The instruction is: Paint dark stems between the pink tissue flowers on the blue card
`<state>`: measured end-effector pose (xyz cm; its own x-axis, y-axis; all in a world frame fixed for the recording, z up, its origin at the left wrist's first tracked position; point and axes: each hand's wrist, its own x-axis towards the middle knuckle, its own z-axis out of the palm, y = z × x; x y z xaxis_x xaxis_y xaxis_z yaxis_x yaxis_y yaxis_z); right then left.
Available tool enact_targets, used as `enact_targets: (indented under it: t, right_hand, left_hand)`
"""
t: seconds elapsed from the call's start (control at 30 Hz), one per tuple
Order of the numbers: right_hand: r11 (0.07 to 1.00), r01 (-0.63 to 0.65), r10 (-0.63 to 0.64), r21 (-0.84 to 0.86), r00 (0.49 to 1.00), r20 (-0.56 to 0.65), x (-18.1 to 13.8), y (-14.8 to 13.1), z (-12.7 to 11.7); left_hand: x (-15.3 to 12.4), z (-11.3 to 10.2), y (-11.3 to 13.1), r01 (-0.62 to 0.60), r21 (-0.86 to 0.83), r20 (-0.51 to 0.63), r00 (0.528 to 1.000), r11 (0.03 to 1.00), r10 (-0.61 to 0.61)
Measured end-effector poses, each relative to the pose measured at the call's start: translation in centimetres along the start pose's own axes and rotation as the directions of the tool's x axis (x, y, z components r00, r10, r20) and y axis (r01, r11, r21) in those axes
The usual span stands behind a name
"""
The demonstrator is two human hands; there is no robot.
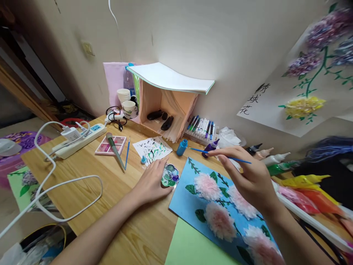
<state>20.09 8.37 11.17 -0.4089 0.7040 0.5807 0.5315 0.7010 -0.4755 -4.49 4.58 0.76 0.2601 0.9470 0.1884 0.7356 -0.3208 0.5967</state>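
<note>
My right hand (248, 176) pinches a thin blue paintbrush (198, 150), its tip pointing left near an uncapped blue paint bottle (182, 147). My left hand (154, 180) grips the edge of a small flower-shaped paint palette (170, 176) smeared with green, purple and white. Below my right hand lies a blue sheet (187, 198) with pink-white raised flowers and painted green leaves. Beyond my left fingertips is a small blue bottle cap (143, 159), beside a paint-dabbed white paper (154, 147). A purple paint bottle (210, 148) stands behind the brush.
A power strip (79, 141) with white cables crosses the left side. Brushes (116, 151) lie on and beside a pink case (99, 147). At the back are a cardboard box (149, 99), paper cups (123, 95) and markers (201, 127). Paint bottles (275, 158) crowd the right.
</note>
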Motion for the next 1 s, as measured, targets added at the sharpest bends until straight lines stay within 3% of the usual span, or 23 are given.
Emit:
enact_targets:
  t: [0.17,0.3,0.4,0.53,0.73,0.87,1.0]
  right_hand:
    - [0.977,-0.182,0.192,0.109,0.978,-0.084,0.8,1.8,-0.5]
    - [0.965,-0.236,0.249,0.114,0.962,-0.11,1.1,3.1,-1.0]
    - [0.96,-0.259,0.27,0.107,0.957,-0.104,0.9,3.8,-1.9]
    - [0.952,-0.284,0.294,0.113,0.953,-0.079,0.4,4.2,-3.7]
    - [0.96,-0.246,0.257,0.133,0.964,-0.074,-0.1,4.4,-6.1]
    - [0.969,-0.181,0.205,0.17,0.97,-0.131,-0.1,4.1,-6.5]
    - [0.988,-0.057,0.085,0.145,0.977,-0.196,-0.4,2.8,-6.7]
  left_hand:
    - [0.0,-0.7,0.2,-0.03,-0.027,-0.032,0.999,0.999,0.029]
    - [0.7,-1.4,0.7,-0.024,-0.059,-0.179,0.984,0.998,0.013]
    - [2.9,-1.5,1.3,0.03,-0.073,-0.242,0.969,0.997,-0.046]
    - [7.7,-0.7,2.1,0.124,-0.068,-0.206,0.969,0.99,-0.136]
    - [12.0,0.9,1.1,0.148,-0.097,-0.219,0.961,0.984,-0.166]
    - [12.0,0.8,1.1,0.07,-0.179,-0.234,0.966,0.981,-0.112]
    - [11.4,-0.3,3.3,-0.056,-0.213,-0.299,0.954,0.975,-0.011]
